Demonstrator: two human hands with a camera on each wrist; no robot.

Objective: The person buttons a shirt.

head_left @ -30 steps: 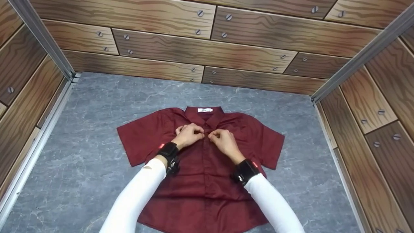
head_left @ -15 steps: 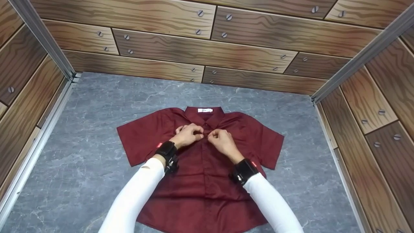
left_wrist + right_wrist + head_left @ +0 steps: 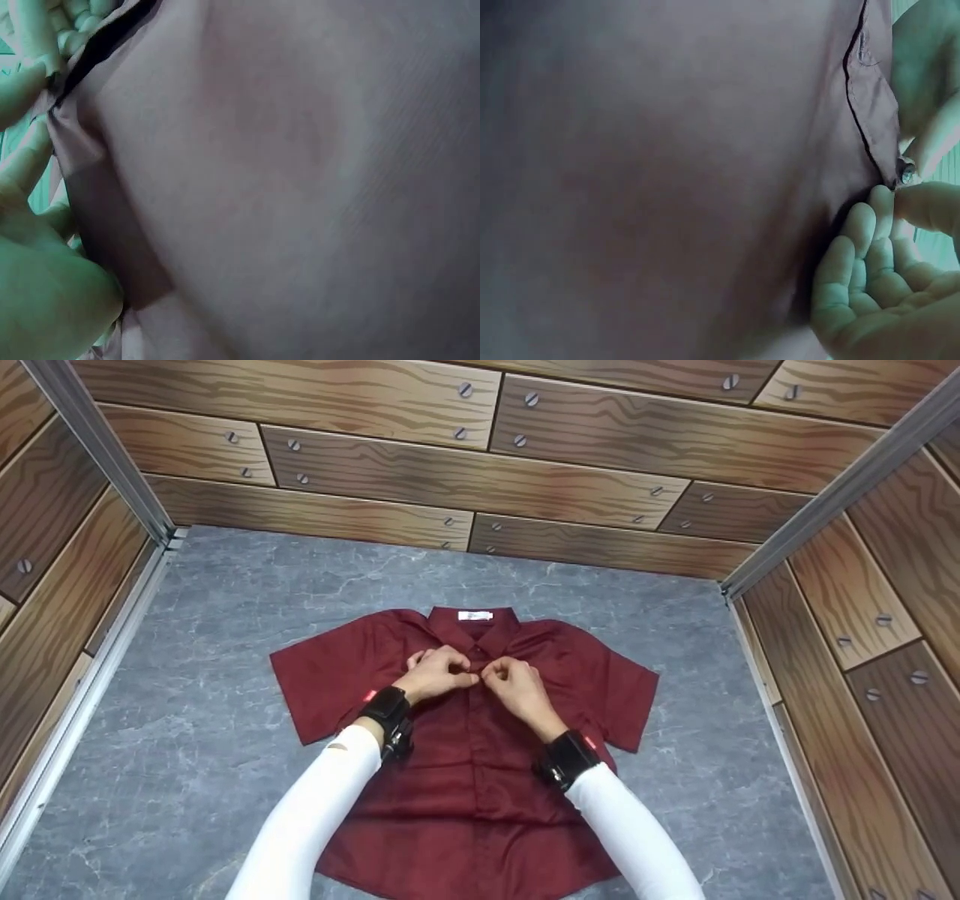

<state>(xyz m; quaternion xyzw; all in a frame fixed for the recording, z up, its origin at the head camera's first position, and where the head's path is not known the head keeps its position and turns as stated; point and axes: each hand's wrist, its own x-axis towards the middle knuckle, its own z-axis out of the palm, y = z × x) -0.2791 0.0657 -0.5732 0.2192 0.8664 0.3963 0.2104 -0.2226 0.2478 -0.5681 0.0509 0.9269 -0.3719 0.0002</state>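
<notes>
A dark red short-sleeved shirt (image 3: 474,802) lies front up, its collar (image 3: 495,641) away from me. Just below the collar, my left hand (image 3: 435,673) and right hand (image 3: 517,688) meet at the button placket (image 3: 874,105). My right thumb and index finger pinch the cloth edge, other fingers curled in a row behind. The left hand holds the placket from the other side, its thumb reaching to the right fingertips. In the right wrist view a small shiny button (image 3: 907,174) shows between both hands' fingertips. A buttonhole slit (image 3: 862,49) is farther up the placket.
The shirt rests on a grey marbled surface (image 3: 187,750). Wood-patterned panels (image 3: 405,457) with metal-coloured rails (image 3: 97,450) enclose it at the back and both sides. A white label (image 3: 475,616) is inside the collar. Black camera straps (image 3: 571,757) circle both wrists.
My left thumb has stretched rightward to the right fingertips. The right hand has shifted slightly to the left. The shirt stays in place.
</notes>
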